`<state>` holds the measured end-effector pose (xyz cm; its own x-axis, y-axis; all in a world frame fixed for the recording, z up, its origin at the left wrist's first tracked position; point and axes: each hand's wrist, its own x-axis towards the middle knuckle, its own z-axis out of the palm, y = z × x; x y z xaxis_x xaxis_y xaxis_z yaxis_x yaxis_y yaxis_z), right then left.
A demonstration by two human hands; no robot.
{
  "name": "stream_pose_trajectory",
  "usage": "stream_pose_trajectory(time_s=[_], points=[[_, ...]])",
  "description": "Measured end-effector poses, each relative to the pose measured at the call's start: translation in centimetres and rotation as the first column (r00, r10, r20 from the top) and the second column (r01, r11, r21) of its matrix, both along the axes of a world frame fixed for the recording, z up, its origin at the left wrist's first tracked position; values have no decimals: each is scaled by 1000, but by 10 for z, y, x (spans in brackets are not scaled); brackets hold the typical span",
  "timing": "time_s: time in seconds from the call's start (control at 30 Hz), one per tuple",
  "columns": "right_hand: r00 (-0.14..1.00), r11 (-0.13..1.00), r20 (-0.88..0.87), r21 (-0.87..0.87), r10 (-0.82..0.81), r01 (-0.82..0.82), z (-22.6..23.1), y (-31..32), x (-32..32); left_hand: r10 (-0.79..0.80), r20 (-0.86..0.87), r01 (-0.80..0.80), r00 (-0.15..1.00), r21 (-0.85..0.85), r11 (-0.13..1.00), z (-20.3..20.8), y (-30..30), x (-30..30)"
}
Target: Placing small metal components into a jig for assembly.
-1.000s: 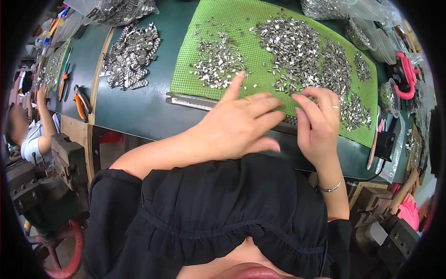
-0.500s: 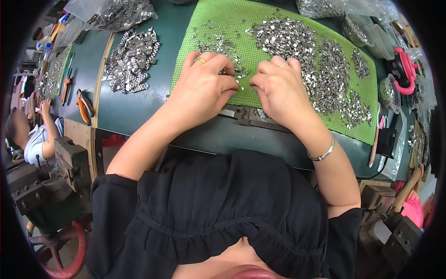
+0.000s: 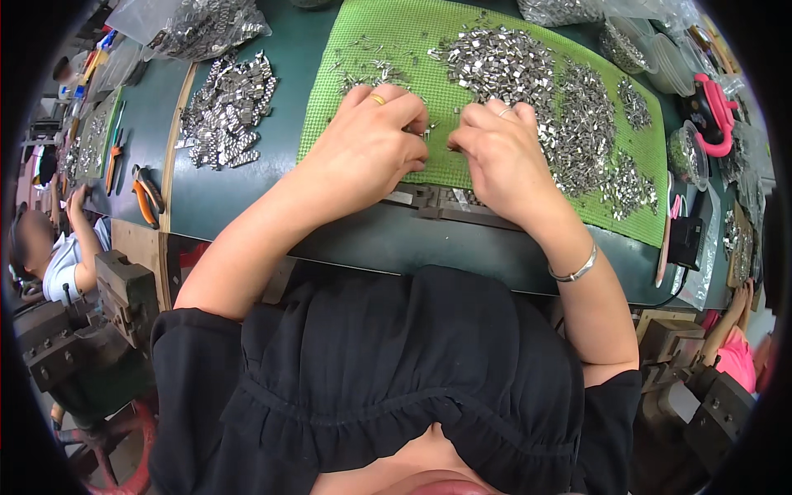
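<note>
My left hand (image 3: 369,148) is over the green textured mat (image 3: 322,140), its fingers curled and the thumb brought in against the index finger. Facing it, my right hand (image 3: 505,157) pinches thumb and fingers together, with a narrow gap between the two hands. Whatever sits in either pinch is hidden or too small to name. Small loose metal pieces (image 3: 375,76) lie scattered just beyond my left fingers. A big heap of shiny metal links (image 3: 507,62) spreads beyond my right hand. Below both hands, a dark metal bar-shaped fixture (image 3: 462,208) runs along the mat's near edge.
Left of the mat lie a pile of joined metal links (image 3: 227,111) and orange-handled pliers (image 3: 147,196). Bags of parts (image 3: 214,29) stand at the back. A pink-handled black object (image 3: 716,115) and a tub (image 3: 686,157) are at right. Other people work at both sides.
My left thumb and index finger have come closer together. My right fingertips have shifted slightly right, away from the left hand. The whole view has moved a little.
</note>
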<state>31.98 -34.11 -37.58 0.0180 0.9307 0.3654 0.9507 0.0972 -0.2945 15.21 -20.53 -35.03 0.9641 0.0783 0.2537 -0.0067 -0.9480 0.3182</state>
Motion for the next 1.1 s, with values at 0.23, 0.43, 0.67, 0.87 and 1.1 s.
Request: stream_pose_trajectory(time_s=[0.23, 0.43, 0.67, 0.87, 1.1], points=[[1000, 1000, 2, -12, -26, 26, 1, 1, -8, -48, 47, 49, 998, -19, 999, -4, 8, -2], [994, 1000, 108, -8, 30, -29, 0, 13, -7, -3, 4, 3, 1000, 0, 1000, -1, 2, 1], [991, 997, 111, 12, 75, -77, -2, 11, -6, 60, -15, -60, 998, 14, 998, 0, -11, 1], [999, 998, 26, 55, -40, 39, 10, -4, -4, 82, 16, -79, 997, -142, 987, 7, -46, 0], [981, 990, -151, 46, -124, 133, -1, -74, -19, -62, 72, 71, 995, -138, 988, -15, -50, 19]])
